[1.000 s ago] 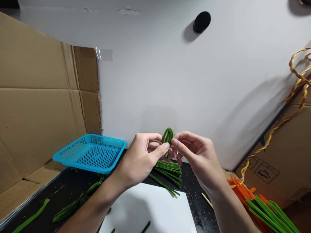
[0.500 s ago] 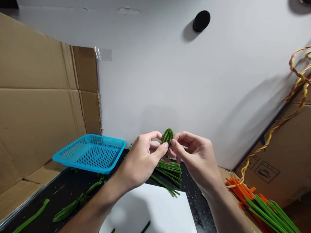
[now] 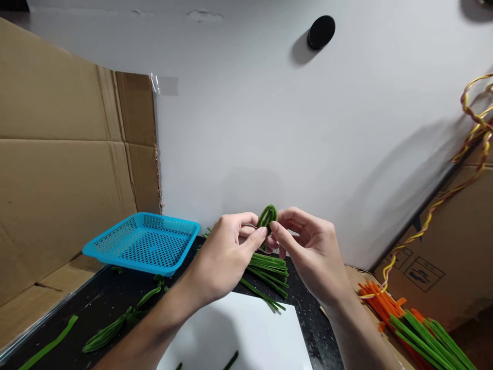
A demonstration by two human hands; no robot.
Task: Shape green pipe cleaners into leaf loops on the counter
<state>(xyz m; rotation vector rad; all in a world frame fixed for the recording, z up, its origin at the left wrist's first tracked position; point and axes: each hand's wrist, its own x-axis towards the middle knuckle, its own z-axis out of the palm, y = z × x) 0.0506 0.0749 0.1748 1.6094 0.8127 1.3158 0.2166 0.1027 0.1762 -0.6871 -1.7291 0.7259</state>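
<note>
A dark green pipe cleaner [image 3: 268, 215], bent into nested oval loops like a leaf, is held up between my two hands. My left hand [image 3: 227, 252] pinches its lower left side between thumb and fingers. On the other side, my right hand [image 3: 308, 239] has its thumb and fingertips closed on the loops. Below them, a bundle of straight green pipe cleaners [image 3: 269, 270] lies partly over a white sheet [image 3: 265, 334]. Two short dark green pieces [image 3: 231, 361] rest on the sheet near the bottom of the view.
A blue perforated basket [image 3: 188, 224] stands at the left. Finished-looking green leaf shapes [image 3: 106, 333] and a light green strip [image 3: 54, 343] lie on the black tabletop [image 3: 92, 303]. Orange pipe cleaners [image 3: 373, 293] and bright green ones [image 3: 427, 334] sit at right, below a twisted yellow-brown cord [image 3: 427, 216].
The looped green pipe cleaner has turned slightly, and its loops look narrower and closer together. Both hands stay in nearly the same place.
</note>
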